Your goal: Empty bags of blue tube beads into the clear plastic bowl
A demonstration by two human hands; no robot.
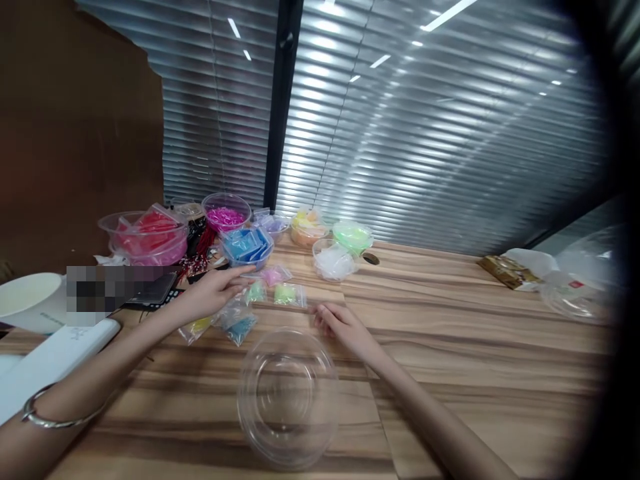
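Observation:
My left hand [216, 291] reaches over the small bags, its fingers stretched out near the bag with green contents [256, 291] and below the bowl of blue packets [247, 246]. My right hand [334, 320] rests at the table with curled fingers, just right of the bag with yellow-green contents [285, 294]; what its fingertips hold, if anything, is too small to tell. Between the hands lies a bag with pink contents [273, 275]. Bags with blue [240, 328] and yellow contents [201, 325] lie nearer me. A clear round bowl [287, 400] stands in front.
Bowls with red packets [150, 233], magenta pieces [225, 217], orange-yellow packets [309, 230], green [353, 235] and white contents [334, 260] line the back. A paper cup [33, 303] and white device [60, 363] are left; a brown-gold packet [509, 272] and clear containers [580, 287] are right.

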